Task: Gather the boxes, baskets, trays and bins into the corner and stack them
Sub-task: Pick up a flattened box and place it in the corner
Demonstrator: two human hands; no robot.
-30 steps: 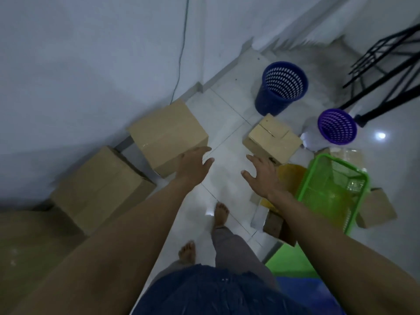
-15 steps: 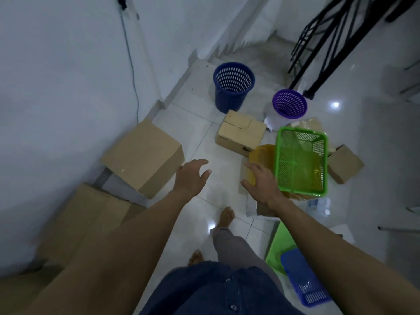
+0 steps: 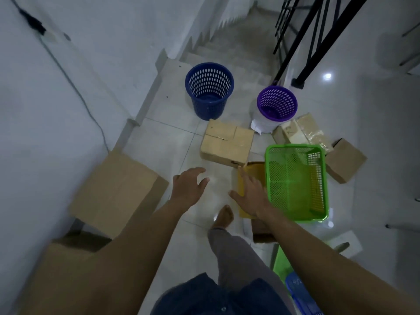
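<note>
well, both hands show spread fingers and grip nothing: the left hand (image 3: 189,186) over bare floor (image 3: 170,142), the right hand (image 3: 251,196) over a yellow tray (image 3: 256,171) that lies under the green basket (image 3: 295,180). farther off stand a blue bin (image 3: 209,89) and a purple bin (image 3: 277,103), the purple one sitting in a white bucket (image 3: 261,126). a box (image 3: 227,144) lies between.

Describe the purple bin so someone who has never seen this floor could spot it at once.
Find the foot of the black stair railing by the stairs. Right beside its base stands the purple bin, a round perforated basket resting on something white. The blue bin, nearer the wall, is the only other round one and looks bigger.
</note>
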